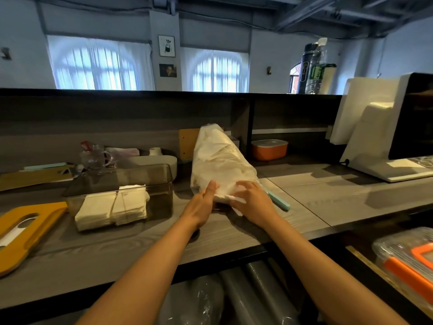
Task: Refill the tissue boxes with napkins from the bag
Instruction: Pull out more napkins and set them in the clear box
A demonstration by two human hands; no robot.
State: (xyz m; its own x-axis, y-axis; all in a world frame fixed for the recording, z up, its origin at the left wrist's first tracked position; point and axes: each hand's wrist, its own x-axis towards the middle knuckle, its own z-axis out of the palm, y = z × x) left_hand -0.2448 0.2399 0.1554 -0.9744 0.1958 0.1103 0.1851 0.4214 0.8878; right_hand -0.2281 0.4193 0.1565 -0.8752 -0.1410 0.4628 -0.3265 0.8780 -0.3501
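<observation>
Our left hand (203, 202) steadies the napkin bag (219, 164) with straight fingers; our right hand (251, 201) pinches napkins (230, 198) at its mouth, tissue box (121, 195) waiting at nine o'clock.

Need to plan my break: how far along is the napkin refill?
Partly done: the clear tissue box already holds some napkins. In hand: both the left hand and right hand work at the bag of napkins. Left: topping up and fitting the yellow lid.
</observation>
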